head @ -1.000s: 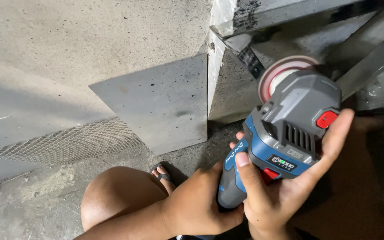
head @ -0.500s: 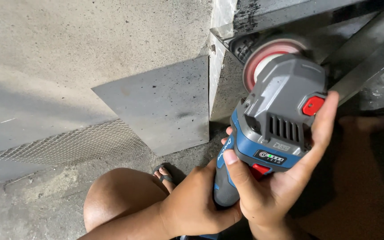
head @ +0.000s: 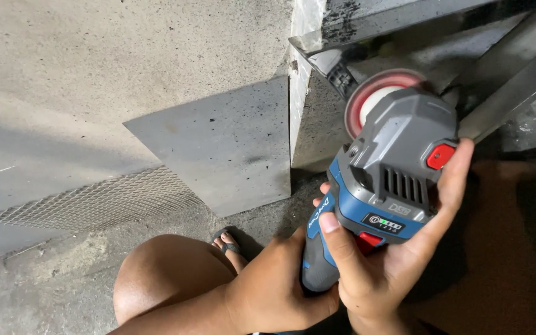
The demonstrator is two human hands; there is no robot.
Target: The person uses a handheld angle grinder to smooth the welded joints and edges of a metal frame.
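Note:
A blue and grey cordless angle grinder (head: 387,180) with a red and white disc (head: 376,99) points at the corner of a metal angle frame (head: 333,62). My left hand (head: 274,291) is wrapped around its blue handle from below. Around the grey motor head and battery end goes my right hand (head: 392,254), thumb on the blue body and index finger up beside the red button (head: 440,156). The disc sits just below and right of the frame's dark, scorched joint; whether it touches is hidden.
A grey metal sheet (head: 224,149) leans on the concrete wall (head: 94,74), with a strip of mesh (head: 94,201) at its foot. My bare knee (head: 162,279) and a sandalled foot (head: 227,242) are on the rough floor. Steel bars (head: 516,68) run off to the right.
The grinder and both hands shifted up and left toward the frame corner half a second ago, and have since drifted slightly back right. Grip is unchanged.

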